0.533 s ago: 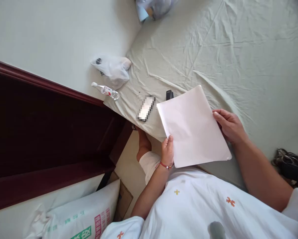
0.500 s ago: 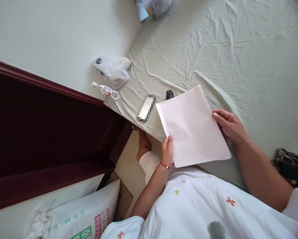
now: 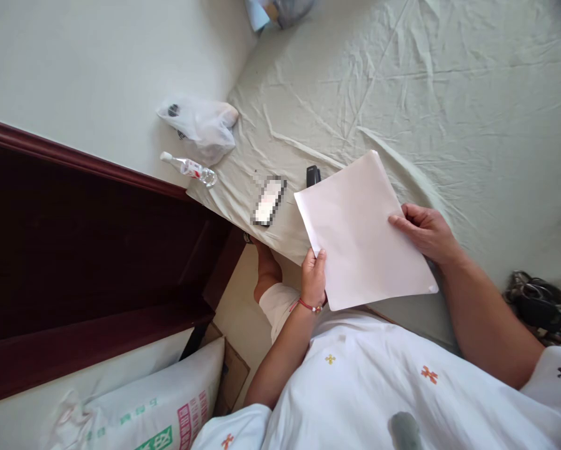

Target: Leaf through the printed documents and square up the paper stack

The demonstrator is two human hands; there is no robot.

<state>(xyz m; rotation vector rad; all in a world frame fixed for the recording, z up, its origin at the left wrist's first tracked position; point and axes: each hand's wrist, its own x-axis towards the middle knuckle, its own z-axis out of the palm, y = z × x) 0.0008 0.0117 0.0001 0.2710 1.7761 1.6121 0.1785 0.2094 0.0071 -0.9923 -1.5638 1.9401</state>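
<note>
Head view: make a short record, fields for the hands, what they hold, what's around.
Left hand: gripping left edge of white rectangular paper
Right hand: gripping the paper's right edge
Beyond paper: black oblong object, partly hidden
Farther left: pixelated dark-edged phone, clear plastic bottle with white cap, translucent white plastic bag
Surface: wrinkled pale green cloth

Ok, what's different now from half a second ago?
The right hand has moved its thumb further in over the white paper; the view has shifted slightly. Nothing was let go: the left hand still grips the opposite edge. The bottle and plastic bag lie as before.
</note>
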